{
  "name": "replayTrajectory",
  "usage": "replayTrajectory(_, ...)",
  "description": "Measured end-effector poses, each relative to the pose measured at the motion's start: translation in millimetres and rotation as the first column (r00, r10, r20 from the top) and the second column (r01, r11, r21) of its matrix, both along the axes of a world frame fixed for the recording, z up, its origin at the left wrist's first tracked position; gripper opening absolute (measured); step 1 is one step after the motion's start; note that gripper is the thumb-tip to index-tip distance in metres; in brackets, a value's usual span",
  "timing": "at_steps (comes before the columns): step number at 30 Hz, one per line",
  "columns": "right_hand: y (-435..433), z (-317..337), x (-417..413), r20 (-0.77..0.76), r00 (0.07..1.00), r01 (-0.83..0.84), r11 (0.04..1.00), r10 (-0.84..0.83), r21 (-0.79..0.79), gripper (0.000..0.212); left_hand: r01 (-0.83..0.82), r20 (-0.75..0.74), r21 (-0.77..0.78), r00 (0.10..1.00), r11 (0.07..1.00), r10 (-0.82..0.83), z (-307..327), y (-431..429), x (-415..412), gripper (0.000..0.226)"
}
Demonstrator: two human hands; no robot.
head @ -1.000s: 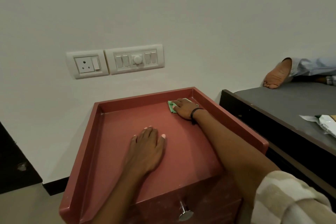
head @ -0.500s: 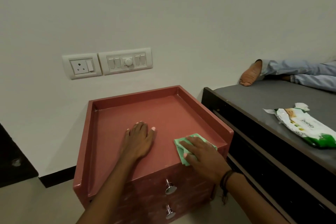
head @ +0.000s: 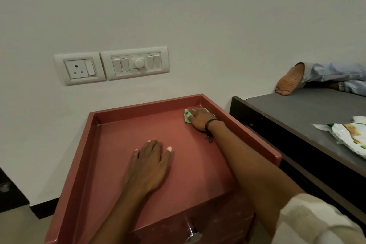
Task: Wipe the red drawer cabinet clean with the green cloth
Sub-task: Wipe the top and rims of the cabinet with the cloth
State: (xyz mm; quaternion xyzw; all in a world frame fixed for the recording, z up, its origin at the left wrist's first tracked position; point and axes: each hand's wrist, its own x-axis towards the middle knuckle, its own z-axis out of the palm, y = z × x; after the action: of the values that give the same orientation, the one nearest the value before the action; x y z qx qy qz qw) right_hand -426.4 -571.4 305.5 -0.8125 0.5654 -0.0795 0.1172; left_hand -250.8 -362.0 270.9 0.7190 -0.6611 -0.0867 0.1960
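Observation:
The red drawer cabinet [head: 111,144] stands against the wall, its top recessed inside a raised rim. My right hand [head: 199,118] presses the green cloth [head: 187,116] flat into the far right corner of the top, close to the rim. Most of the cloth is hidden under my fingers. My left hand [head: 150,161] lies flat on the middle of the top, fingers spread, holding nothing. A metal drawer knob [head: 193,236] shows on the front below.
A wall socket and switch panel [head: 111,65] sits above the cabinet. To the right stands a dark bed frame with a grey mattress [head: 309,109], a pack of wipes [head: 348,134] on it, and a person's bare foot [head: 288,82] at the far end.
Half a second ago my right hand and the cloth were at the front right edge; they have slid back to the far right corner. My left hand has stayed in place.

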Motion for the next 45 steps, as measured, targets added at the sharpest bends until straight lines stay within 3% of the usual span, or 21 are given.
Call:
replayTrajectory(4,-40,6,8,0.056,0.995,0.076,0.997,-0.077,0.021,0.059,-0.001,-0.001,-0.009,1.0,1.0,0.001,-2,0,2,0.072)
replayTrajectory(10,-19,-7,4,0.013,1.0,-0.025,0.998,0.026,-0.054,0.051,-0.003,-0.027,-0.017,1.0,1.0,0.002,3,0,-2,0.065)
replayTrajectory(20,193,-10,-12,-0.018,0.985,-0.173,0.983,0.172,-0.065,0.051,-0.058,-0.249,-0.066,0.968,0.996,0.04,26,19,-6,0.048)
replayTrajectory(25,266,-22,-20,0.036,0.973,-0.22,0.966,0.227,-0.135,0.052,-0.058,-0.201,-0.026,0.978,0.998,0.051,30,32,5,0.044)
replayTrajectory(31,212,-18,-8,0.013,0.98,-0.198,0.977,0.199,-0.077,0.058,-0.029,-0.046,-0.023,0.999,0.999,0.028,17,41,27,0.05)
replayTrajectory(39,48,-1,55,0.0,0.993,-0.122,0.992,0.122,-0.025,0.06,-0.062,-0.124,-0.155,0.991,0.986,0.043,0,27,32,0.048)
replayTrajectory(45,4,0,68,0.026,0.996,-0.087,0.996,0.087,0.011,0.058,-0.056,-0.173,-0.171,0.985,0.984,0.026,0,27,33,0.056)
